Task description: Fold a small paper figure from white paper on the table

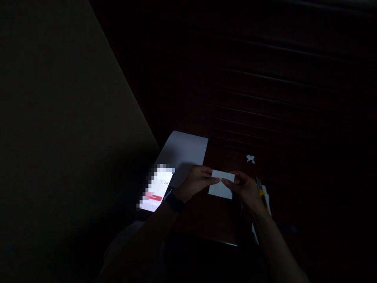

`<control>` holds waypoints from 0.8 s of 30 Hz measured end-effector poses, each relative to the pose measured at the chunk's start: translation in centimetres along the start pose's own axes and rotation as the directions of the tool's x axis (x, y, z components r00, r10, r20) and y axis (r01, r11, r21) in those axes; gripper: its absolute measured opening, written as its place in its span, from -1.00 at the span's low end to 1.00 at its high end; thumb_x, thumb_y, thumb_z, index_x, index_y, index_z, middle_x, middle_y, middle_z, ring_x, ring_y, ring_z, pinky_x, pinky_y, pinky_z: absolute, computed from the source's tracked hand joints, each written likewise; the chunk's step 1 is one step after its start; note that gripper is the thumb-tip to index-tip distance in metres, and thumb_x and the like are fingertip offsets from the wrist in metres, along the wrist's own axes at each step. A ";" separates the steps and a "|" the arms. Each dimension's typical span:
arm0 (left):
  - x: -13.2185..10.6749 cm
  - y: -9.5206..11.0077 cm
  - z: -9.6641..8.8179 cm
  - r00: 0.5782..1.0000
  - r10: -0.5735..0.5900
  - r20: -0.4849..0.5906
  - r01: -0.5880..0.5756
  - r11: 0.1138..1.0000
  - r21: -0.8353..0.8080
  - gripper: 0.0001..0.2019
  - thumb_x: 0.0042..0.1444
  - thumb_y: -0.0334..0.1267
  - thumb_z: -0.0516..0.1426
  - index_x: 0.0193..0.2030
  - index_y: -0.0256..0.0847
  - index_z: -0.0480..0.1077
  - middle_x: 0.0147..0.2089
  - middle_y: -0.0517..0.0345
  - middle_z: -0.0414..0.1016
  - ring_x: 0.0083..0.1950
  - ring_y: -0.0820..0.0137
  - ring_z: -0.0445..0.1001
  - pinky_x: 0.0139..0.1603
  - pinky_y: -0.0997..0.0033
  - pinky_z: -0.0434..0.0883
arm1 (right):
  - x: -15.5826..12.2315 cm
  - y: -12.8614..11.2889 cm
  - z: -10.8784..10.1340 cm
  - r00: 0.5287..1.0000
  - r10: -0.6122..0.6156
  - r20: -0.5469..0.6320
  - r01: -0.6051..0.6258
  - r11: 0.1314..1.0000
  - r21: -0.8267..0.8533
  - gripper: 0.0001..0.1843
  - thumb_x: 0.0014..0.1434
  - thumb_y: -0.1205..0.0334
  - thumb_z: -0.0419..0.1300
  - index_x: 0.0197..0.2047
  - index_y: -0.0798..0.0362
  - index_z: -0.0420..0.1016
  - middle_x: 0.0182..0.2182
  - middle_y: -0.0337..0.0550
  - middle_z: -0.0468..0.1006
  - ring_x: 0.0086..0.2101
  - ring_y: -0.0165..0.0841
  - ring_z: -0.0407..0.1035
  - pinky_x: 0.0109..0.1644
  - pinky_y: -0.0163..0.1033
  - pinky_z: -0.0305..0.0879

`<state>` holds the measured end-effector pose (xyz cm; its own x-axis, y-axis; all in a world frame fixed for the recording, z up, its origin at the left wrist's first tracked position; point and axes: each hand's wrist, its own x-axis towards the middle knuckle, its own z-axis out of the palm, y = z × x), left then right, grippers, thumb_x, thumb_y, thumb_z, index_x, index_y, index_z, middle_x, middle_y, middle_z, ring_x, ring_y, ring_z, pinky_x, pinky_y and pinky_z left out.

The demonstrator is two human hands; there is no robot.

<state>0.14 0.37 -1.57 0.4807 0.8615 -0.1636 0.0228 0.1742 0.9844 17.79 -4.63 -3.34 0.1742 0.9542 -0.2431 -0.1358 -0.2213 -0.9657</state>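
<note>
White paper square [221, 190] is spanning the person's left hand [196, 181] and right hand [246, 192], neither sitting nearer, both pinching it, no clear long axis showing from where I'm standing.

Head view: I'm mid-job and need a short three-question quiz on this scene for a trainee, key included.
1. True or false: the left hand and the right hand both hold the small white rectangular paper card.
2. Which lies to the left of the left hand: A) rectangular phone with a lit white screen, or B) torn white paper scraps?
3. Fill in: the dark wristband is on the ____ wrist.
Key: 1 true; 2 A; 3 left.
</note>
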 end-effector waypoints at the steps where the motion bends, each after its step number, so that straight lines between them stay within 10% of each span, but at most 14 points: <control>1: -0.1 0.0 -0.1 1.000 -0.006 0.004 0.006 1.000 0.008 -0.80 -0.15 -0.19 0.24 -0.42 -0.27 0.42 -0.48 0.14 0.48 -0.48 0.45 0.42 -0.55 0.54 0.27 | 0.0 0.0 -0.1 1.000 0.004 0.013 -0.004 1.000 0.000 -0.56 -0.26 0.16 0.40 -0.25 0.04 0.46 -0.51 -0.21 0.54 -0.48 -0.32 0.43 -0.41 -0.26 0.35; 24: 0.1 0.2 -0.2 0.998 -0.030 0.046 0.025 0.993 0.111 -0.79 -0.08 -0.17 0.20 -0.39 -0.29 0.43 -0.53 0.19 0.45 -0.53 0.51 0.37 -0.55 0.56 0.24 | -0.3 -0.1 -0.7 0.993 0.063 0.100 -0.067 0.997 0.039 -0.58 -0.30 0.21 0.43 -0.30 0.04 0.46 -0.47 -0.24 0.52 -0.47 -0.33 0.41 -0.38 -0.24 0.32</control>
<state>-0.02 0.57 -1.37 0.5192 0.8332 -0.1904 0.1324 0.1417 0.9810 18.42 -5.05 -3.27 0.0666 0.9538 -0.2930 -0.1850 -0.2768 -0.9430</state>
